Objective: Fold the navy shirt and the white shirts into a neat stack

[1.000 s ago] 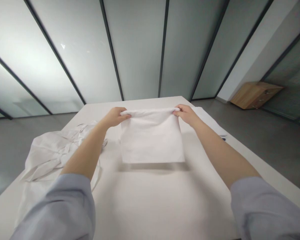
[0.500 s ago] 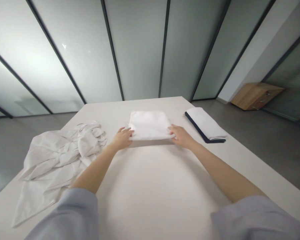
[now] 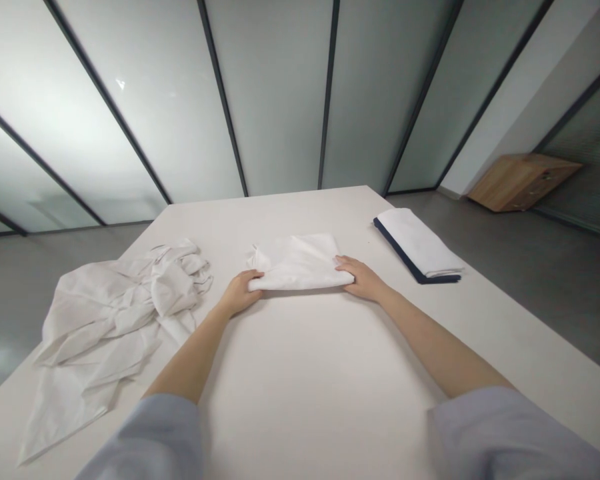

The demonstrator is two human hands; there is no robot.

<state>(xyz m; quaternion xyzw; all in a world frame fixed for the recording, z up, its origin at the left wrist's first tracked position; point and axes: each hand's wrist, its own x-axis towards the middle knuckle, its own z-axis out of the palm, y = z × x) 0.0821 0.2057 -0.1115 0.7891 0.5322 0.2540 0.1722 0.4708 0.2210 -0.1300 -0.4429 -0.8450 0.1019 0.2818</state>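
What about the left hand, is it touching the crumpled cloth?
No, the left hand grips the folded white cloth, apart from the crumpled cloth.

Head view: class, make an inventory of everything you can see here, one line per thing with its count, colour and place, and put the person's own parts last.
Cloth: 1, white, mid-table between the hands
Heap: 1 of crumpled fabric, pieces not countable, white, left side of the table
Stack: 1, folded, white on navy, right side of the table
Table: 1, off-white, under all of these
Wall: 1, frosted pale grey with dark bars, beyond the table
Pillar: 1, whitish, behind the cabinet
Cabinet: 1, wood brown, far right
Floor: 1, grey, around the table
Sleeves: 2, grey-blue, bottom corners
Left hand: 1, bare, cloth's left end
Right hand: 1, bare, cloth's right end
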